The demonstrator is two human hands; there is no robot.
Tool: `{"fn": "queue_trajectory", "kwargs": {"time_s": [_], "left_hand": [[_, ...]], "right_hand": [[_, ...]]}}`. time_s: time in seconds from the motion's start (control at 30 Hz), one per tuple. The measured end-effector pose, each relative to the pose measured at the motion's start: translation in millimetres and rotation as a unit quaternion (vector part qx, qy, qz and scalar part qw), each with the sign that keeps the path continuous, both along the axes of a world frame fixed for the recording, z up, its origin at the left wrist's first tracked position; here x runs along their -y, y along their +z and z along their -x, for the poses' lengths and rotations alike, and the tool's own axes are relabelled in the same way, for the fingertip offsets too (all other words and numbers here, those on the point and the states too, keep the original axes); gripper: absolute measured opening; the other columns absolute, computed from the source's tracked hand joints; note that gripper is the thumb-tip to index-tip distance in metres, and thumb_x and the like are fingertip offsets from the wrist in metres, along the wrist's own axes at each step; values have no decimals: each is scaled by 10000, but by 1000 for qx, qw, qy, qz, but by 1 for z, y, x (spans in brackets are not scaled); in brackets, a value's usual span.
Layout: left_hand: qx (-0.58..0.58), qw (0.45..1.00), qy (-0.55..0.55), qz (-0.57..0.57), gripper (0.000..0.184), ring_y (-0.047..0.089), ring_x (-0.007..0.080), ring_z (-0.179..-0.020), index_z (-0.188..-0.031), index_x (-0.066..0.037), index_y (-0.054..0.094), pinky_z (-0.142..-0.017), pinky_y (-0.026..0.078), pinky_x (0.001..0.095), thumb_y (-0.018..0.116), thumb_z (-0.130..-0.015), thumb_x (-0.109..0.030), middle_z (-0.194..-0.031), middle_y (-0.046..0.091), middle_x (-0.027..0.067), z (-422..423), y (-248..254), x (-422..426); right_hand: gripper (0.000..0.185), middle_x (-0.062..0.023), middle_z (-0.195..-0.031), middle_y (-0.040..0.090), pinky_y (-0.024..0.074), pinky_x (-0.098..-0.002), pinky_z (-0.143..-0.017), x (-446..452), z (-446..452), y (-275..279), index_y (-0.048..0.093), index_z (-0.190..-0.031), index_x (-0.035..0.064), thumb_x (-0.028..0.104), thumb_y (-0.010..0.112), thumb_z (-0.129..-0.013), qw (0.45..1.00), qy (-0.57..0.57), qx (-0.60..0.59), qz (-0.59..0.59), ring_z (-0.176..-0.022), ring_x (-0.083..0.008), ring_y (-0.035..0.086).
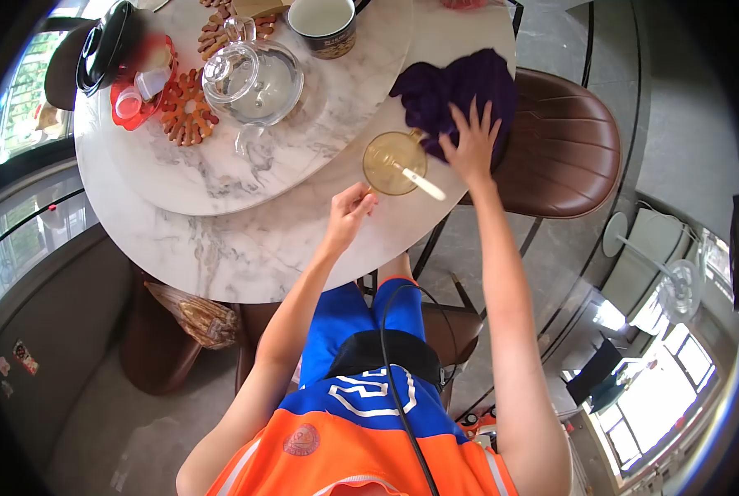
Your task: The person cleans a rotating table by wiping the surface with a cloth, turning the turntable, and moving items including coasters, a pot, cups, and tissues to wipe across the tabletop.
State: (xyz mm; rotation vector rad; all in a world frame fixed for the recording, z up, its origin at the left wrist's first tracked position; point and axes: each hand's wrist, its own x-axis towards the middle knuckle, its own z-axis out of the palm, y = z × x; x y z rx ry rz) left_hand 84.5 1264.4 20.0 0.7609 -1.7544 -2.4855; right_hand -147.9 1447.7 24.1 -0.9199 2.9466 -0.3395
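An amber glass bowl (383,149) with small side handles stands near the edge of the marble table. Inside it leans a white-handled spoon (424,183), its handle sticking out over the rim. My left hand (354,212) is closed on the bowl's near handle. To the right, a crumpled dark purple cloth (468,76) lies at the table's edge. My right hand (472,147) rests on the cloth's near side with fingers spread.
On the raised marble turntable (320,132) sit a clear glass teapot (262,83), a white-lined tub (323,26), brown trivets (189,107) and a red tray (125,116) with small containers. Brown chairs (564,145) surround the table. A cable (398,388) hangs down my front.
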Motion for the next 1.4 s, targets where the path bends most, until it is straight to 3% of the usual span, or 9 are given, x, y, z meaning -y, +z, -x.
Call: {"fn": "queue_trajectory", "kwargs": {"time_s": [0.2,0.4,0.53,0.63,0.77,0.8,1.0,1.17,1.4], "left_hand": [[1,990,-30,139,145,456,95,-656,-890,26,632,-580,394,260,653,-915,-116,-833,583,16,-16,-1,-2],[56,986,114,110,230,477,100,-701,-1105,24,607,-587,447,232,638,-880,-5,-1132,564,62,-33,2,-20],[59,960,240,129,447,538,115,-802,-1281,-16,522,-631,539,232,597,-851,82,-1267,470,87,-15,39,-48],[165,910,226,306,375,538,116,-781,-1203,-16,557,-605,519,234,559,-850,109,-1207,497,81,-22,31,-72],[177,820,115,533,224,601,292,-787,-1056,-23,588,-599,505,370,552,-858,74,-1055,567,146,-33,19,-95],[195,810,144,534,246,610,363,-838,-1059,-42,597,-637,510,428,556,-838,55,-1029,580,159,-26,21,-102],[243,713,157,639,330,632,357,-896,-1055,-62,602,-666,524,446,548,-751,53,-1066,609,140,-13,3,-117],[237,702,143,656,333,630,346,-934,-1056,-43,595,-675,529,441,547,-738,44,-1059,615,138,-13,8,-117],[201,730,157,634,305,626,381,-851,-1025,-35,591,-639,511,444,526,-746,72,-1028,617,160,-16,0,-115]], "right_hand": [[1011,-390,-1544,232,56,-795,-1075,-1,5,-9,320,-1566,198,651,706,-749,1000,-11,-17,-5,-1444,-615,97],[919,-354,-1562,238,67,-810,-1058,69,138,-31,343,-1543,385,709,669,-747,995,21,-95,-10,-1441,-615,114],[801,-274,-1585,275,69,-802,-1072,87,175,-36,460,-1476,369,677,668,-767,992,85,-96,-9,-1455,-580,133],[748,-225,-1590,303,75,-775,-1099,64,156,-29,531,-1431,311,626,683,-770,987,137,-71,35,-1474,-535,142],[660,-190,-1596,313,56,-731,-1141,8,91,6,640,-1317,210,489,752,-729,983,171,32,61,-1493,-484,148],[676,-195,-1602,302,57,-727,-1142,-10,72,16,625,-1330,207,462,761,-719,981,176,59,56,-1495,-488,143],[758,-219,-1600,291,70,-717,-1157,-63,26,18,597,-1354,259,417,826,-649,971,211,105,32,-1488,-511,140],[658,-237,-1569,334,87,-699,-1159,43,126,-10,516,-1437,264,454,702,-835,986,157,-31,45,-1459,-520,201],[677,-210,-1578,333,99,-721,-1141,51,110,-10,556,-1412,271,514,694,-795,982,181,-36,39,-1466,-521,185]]}}
